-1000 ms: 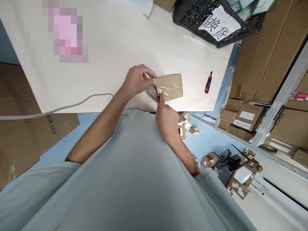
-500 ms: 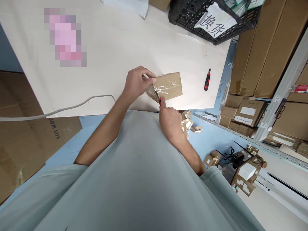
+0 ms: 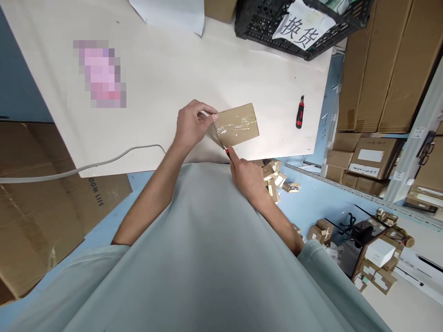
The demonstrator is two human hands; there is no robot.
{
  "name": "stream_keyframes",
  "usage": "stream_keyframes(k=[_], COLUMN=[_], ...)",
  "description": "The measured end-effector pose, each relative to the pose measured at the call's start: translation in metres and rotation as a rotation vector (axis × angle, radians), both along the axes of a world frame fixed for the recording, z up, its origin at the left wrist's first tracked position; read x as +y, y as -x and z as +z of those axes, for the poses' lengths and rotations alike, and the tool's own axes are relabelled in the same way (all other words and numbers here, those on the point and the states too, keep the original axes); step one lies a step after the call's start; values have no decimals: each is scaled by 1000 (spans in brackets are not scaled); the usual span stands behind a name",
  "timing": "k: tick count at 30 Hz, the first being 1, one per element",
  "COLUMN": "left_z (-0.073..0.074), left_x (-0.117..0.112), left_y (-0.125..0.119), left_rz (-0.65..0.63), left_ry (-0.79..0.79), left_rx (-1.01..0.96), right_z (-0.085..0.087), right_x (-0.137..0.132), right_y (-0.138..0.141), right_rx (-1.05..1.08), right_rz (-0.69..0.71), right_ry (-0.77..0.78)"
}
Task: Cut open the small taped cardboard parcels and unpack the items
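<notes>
Head view.
- Taped cardboard box (image 3: 238, 124): near the front edge of the white desk (image 3: 207, 69), tilted, its left end raised.
- Left hand (image 3: 191, 125): fingers and thumb pinched on the box's left end.
- Right hand (image 3: 247, 177): closed round a red cutter (image 3: 227, 151), forefinger along it. The cutter is mostly hidden and its tip is at the box's near left corner.
- Second utility knife (image 3: 300, 112): red and black, flat on the desk, well right of the box.
- Black crate (image 3: 256, 27): far edge of the desk, with a paper sign (image 3: 302, 28).
- Grey cable (image 3: 86, 165): left, over the desk edge.
- Small cartons (image 3: 277, 177): on the floor behind the right hand.
- Grey shirt (image 3: 194, 258): hides the near desk edge.
</notes>
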State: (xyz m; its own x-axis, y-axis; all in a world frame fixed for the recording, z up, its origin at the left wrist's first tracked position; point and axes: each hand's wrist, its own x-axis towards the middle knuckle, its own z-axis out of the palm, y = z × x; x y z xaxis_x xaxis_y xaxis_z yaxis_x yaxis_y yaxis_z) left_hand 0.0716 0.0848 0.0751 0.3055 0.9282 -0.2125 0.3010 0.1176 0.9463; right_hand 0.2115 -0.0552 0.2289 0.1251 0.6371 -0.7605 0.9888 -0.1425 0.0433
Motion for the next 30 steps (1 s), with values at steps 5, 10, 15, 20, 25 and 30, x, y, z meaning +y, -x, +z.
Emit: stream_keyframes(k=[5, 10, 15, 20, 25, 30], left_z=[3, 6, 6, 3, 3, 11], left_x=[-1, -1, -7, -11, -15, -22], left_y=[-1, -1, -2, -4, -5, -9], left_rz=[3, 19, 49, 66, 83, 144], left_ry=[1, 7, 9, -5, -13, 16], left_rx=[23, 38, 54, 90, 115, 130], right_z=[3, -14, -27, -29, -33, -24], right_x=[2, 6, 8, 9, 16, 21], right_y=[-20, -32, -44, -56, -59, -62], right_rx=[87, 148, 240, 362, 339, 343], right_rz=[-30, -60, -65, -72, -35, -9], right_ry=[-54, -101, -134, -137, -126, -68])
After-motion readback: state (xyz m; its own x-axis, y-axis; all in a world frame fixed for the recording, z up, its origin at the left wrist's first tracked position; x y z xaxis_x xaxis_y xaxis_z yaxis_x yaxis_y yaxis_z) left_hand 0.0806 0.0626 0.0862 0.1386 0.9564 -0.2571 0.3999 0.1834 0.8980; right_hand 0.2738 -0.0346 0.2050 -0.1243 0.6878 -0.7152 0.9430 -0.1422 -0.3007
